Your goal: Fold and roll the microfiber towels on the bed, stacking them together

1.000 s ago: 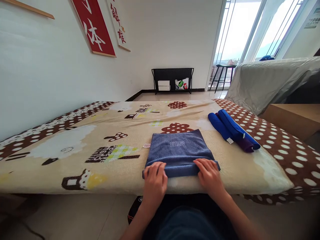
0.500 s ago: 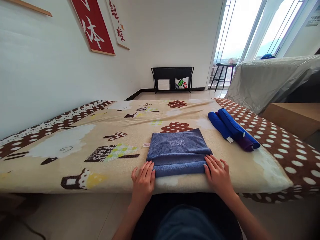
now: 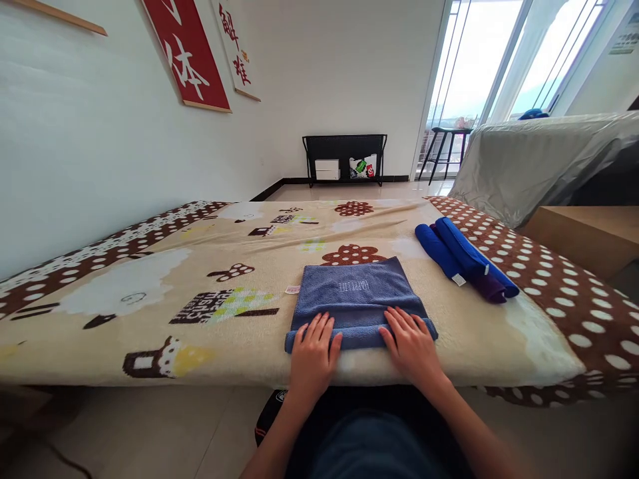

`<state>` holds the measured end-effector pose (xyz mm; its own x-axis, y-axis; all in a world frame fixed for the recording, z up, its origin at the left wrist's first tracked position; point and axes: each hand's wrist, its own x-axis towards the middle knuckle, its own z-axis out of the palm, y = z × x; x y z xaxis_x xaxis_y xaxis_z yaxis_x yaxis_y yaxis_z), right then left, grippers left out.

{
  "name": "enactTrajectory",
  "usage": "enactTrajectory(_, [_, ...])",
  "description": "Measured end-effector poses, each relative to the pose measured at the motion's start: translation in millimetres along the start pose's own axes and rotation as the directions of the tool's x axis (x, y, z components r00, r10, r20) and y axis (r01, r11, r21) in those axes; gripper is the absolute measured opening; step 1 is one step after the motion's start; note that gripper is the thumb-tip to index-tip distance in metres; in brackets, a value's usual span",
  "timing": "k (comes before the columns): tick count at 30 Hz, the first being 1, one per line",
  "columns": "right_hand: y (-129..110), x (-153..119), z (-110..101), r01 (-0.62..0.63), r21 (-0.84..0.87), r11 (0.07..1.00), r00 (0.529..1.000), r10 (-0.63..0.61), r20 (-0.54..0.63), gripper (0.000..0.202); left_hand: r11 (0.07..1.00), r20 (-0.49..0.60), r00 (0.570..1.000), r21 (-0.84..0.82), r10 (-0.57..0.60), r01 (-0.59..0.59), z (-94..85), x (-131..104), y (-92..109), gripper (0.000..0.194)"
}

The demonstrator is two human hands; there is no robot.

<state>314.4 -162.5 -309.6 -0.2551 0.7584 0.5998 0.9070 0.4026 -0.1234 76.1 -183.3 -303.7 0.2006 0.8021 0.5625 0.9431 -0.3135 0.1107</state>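
A blue-grey towel (image 3: pixel 349 286) with "HAPPY LIFE" stitched on it lies on a cream patterned blanket (image 3: pixel 164 299). Its near edge is rolled into a narrow tube, while the far part stays flat. My left hand (image 3: pixel 313 352) rests on the left part of this roll, fingers stretched forward over it. On the right part lies my right hand (image 3: pixel 412 346), its fingers also extended and slightly spread. Both ends of the roll stick out beyond my hands. A small white tag shows at the towel's left edge.
Rolled blue and purple towels (image 3: pixel 464 259) lie to the right on the blanket. A brown polka-dot sheet (image 3: pixel 564 279) edges the bed. Beyond stand a black rack (image 3: pixel 344 145), a stool (image 3: pixel 452 131) and furniture under a grey cover (image 3: pixel 544 153). The bed's front edge is close to me.
My hands have moved inward from the towel's side edges onto the top of the near roll. The rolled edge now looks rounder, with its ends showing.
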Motion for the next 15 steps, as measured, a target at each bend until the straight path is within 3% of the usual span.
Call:
enactTrajectory(4, [38,-10,-2,-0.019,-0.061,0.998,0.999,0.016,-0.034,0.036,1.000,-0.010,1.000,0.014,-0.008,0.008,-8.8,-14,-35,0.036])
enactTrajectory(7, [41,-15,-2,-0.014,-0.077,0.997,0.997,0.008,-0.081,0.033,0.999,-0.015,1.000,0.030,-0.025,0.026,-15.4,-18,-38,0.035])
enactTrajectory(10, [22,-14,-1,0.007,-0.023,1.000,0.989,-0.010,-0.146,0.035,0.998,-0.046,0.998,0.045,-0.049,0.051,-18.3,-14,-17,0.043])
enactTrajectory(13, [-7,-8,1,0.131,0.143,0.981,0.986,-0.114,-0.120,0.041,0.994,0.040,0.995,-0.048,0.096,-0.094,-16.3,-5,14,0.053])
enactTrajectory(15, [-24,-2,2,0.161,0.210,0.964,0.987,-0.152,-0.059,0.040,0.980,0.087,0.980,-0.107,0.180,-0.170,-12.1,2,31,0.048])
